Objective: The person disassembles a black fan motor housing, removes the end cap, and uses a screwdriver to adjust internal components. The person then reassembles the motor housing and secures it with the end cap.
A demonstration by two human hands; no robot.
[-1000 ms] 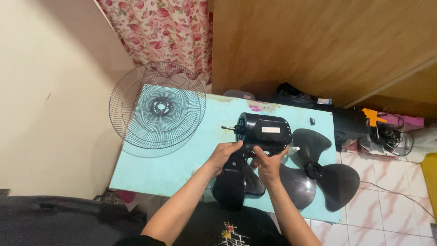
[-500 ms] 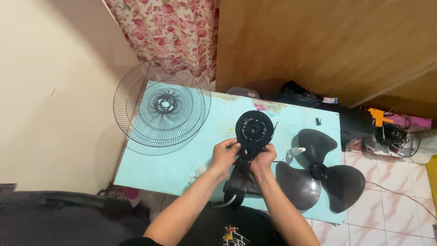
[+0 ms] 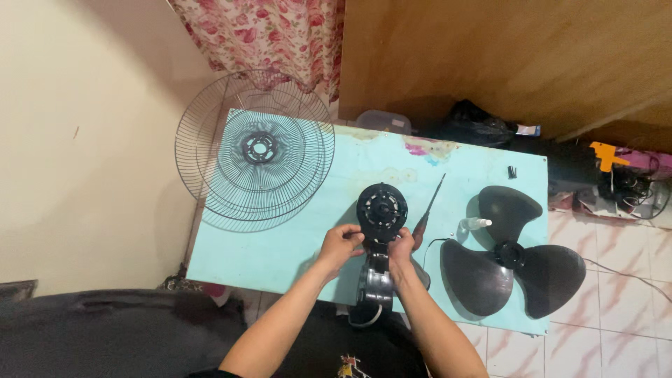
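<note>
A black fan motor housing (image 3: 381, 207) stands on its stand near the front edge of a light blue table (image 3: 294, 245), its round face turned up toward the camera. My left hand (image 3: 341, 246) grips the lower left of the housing. My right hand (image 3: 401, 249) holds its lower right side, above the black stand base (image 3: 374, 282). A screwdriver (image 3: 428, 210) lies on the table just right of the housing. A black three-blade fan propeller (image 3: 509, 255) rests at the table's right end.
Wire fan grilles (image 3: 255, 157) lie stacked at the table's left end, overhanging the edge. A small white bottle (image 3: 476, 223) and a tiny black part (image 3: 512, 171) sit on the table. Wooden wall behind, floral curtain (image 3: 269, 31), clutter and cables at right (image 3: 623, 185).
The motor housing has been turned from lying sideways to facing up toward the camera. Both hands shifted with it to grip its lower sides. The camera view also moved slightly.
</note>
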